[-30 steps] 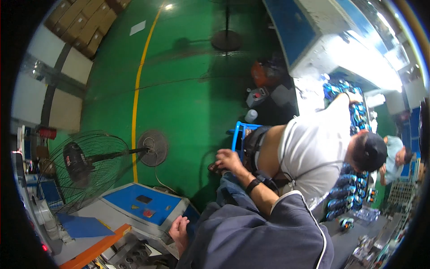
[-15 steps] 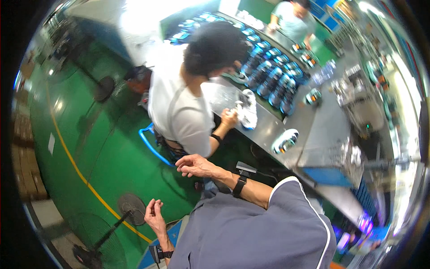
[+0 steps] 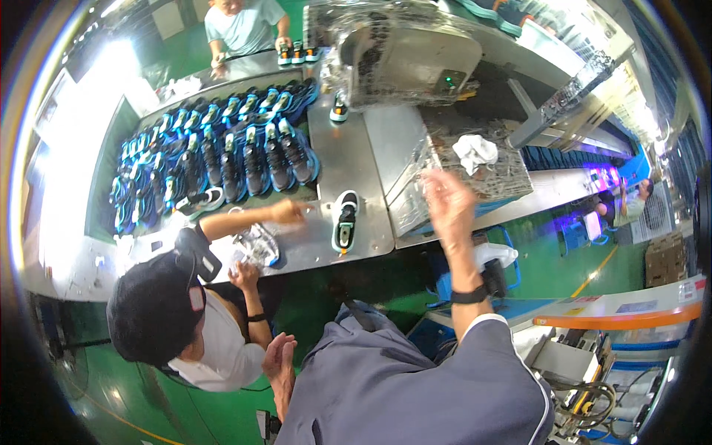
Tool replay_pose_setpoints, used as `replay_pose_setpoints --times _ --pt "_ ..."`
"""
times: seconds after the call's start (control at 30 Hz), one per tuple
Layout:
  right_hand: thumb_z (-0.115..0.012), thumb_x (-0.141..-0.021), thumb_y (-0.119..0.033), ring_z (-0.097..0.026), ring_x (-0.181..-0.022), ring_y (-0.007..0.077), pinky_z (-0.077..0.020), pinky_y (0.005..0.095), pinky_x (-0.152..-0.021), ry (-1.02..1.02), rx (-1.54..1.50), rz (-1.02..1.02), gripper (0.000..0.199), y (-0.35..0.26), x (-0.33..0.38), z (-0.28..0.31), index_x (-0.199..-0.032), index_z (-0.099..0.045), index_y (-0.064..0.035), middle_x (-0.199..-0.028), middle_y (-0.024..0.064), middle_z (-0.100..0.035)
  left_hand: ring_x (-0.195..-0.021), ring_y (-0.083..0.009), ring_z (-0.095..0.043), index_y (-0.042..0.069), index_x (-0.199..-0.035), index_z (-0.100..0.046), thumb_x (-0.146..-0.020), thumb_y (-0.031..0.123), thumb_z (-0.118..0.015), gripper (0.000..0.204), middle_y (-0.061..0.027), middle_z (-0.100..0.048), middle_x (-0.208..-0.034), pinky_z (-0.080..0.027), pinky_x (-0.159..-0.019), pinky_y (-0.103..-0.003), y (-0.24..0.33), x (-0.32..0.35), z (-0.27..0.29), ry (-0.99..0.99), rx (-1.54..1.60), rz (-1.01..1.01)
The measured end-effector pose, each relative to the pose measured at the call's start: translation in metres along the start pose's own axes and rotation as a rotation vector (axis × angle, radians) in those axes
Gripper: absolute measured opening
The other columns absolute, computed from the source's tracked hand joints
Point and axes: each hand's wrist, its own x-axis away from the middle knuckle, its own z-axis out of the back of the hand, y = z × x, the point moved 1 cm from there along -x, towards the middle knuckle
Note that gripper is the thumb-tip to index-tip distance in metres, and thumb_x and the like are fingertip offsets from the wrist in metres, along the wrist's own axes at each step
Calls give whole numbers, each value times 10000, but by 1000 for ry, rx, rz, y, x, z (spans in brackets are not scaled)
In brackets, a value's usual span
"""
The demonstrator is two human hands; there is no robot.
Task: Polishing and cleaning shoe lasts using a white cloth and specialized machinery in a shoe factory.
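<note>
Hands empty, we raise our right hand (image 3: pixel 447 202), fingers spread, over the steel table (image 3: pixel 363 159) near a lone white-and-black sneaker (image 3: pixel 344 222); our left hand (image 3: pixel 278 357) hangs open, low beside a seated co-worker (image 3: pixel 185 326).

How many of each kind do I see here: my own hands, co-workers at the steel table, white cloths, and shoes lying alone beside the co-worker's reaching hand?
Own hands: 2, left hand, right hand
Co-workers at the steel table: 2, co-worker in a black cap, co-worker in a light shirt
White cloth: 1
Lone shoe: 1
Total: 6
</note>
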Motion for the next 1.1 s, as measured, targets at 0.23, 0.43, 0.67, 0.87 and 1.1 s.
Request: replay_pose_setpoints --times 0.23,0.43,0.67,0.87,1.1 --pt "-816 -720 -110 -529 -1225 377 -426 489 -1043 83 662 166 544 94 -87 61 -1234 -642 -85 -1367 227 -525 -1006 -180 -670 -35 -1252 -607 -950 109 -650 337 -127 -701 -1093 -531 -890 -302 30 -39 -53 -295 -216 26" --pt "-750 -773 -63 -632 -1069 332 -472 427 -963 63 632 92 357 122 -93 63 -1128 -704 -60 -1098 202 -685 -999 -187 -667 -47 -1239 -607 -951 117 -665 337 -144 -697 -1098 -525 -904 -293 32 -61 -62 -425 -189 -25" --pt "-668 -806 50 -574 -683 73 -435 223 -570 383 -299 -414 321 98 -67 117 -1126 -683 68 -909 25 -692 -971 -188 -674 -67 -1208 -624 -939 61 -643 299 -156 -713 -1051 -525 -893 -305 18 -86 -57 -425 -36 -62" --pt "-663 -804 72 -522 -631 38 -388 191 -538 423 -436 -536 321 74 -51 137 -1124 -686 55 -869 13 -670 -962 -206 -684 -102 -1207 -601 -936 68 -636 322 -176 -709 -1067 -541 -882 -310 36 -113 -80 -558 -208 -104" --pt "-632 -817 64 -514 -640 34 -378 176 -544 347 -484 -419 344 75 -54 174 -1156 -680 28 -881 3 -659 -937 -181 -684 -67 -1162 -641 -941 118 -635 289 -135 -722 -1013 -528 -868 -298 69 -131 -149 -590 -360 -284"
